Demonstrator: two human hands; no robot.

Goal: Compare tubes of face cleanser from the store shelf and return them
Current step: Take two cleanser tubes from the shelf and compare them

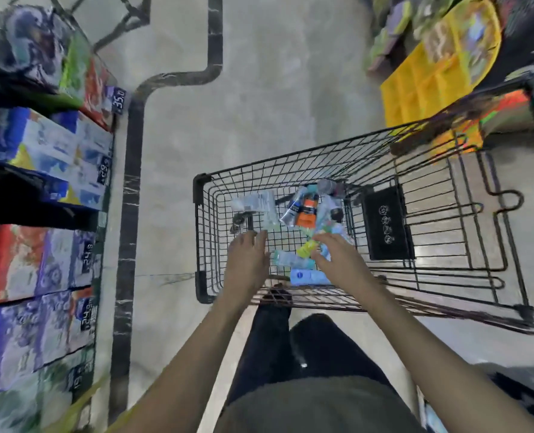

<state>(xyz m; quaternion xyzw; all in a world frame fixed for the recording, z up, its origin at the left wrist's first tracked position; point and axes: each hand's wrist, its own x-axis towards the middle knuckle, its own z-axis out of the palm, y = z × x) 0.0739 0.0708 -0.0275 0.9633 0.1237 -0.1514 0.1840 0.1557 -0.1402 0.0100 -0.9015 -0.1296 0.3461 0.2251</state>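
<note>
I am reaching both hands into the wire cart [203,232]: left hand [247,260] spread and holding nothing, right hand [337,257] loosely curled over the tubes [306,214] heaped inside, grip unclear. They are looking light, squashy and slick; I'd pinch mid-body. Blur is hiding labels and the shelf [47,170] boxes.

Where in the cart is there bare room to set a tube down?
Bare mesh lies along the cart's left wall, left of the left hand, and along the front wall beyond the white tube. The centre around the orange tube and the right hand is crowded.
</note>
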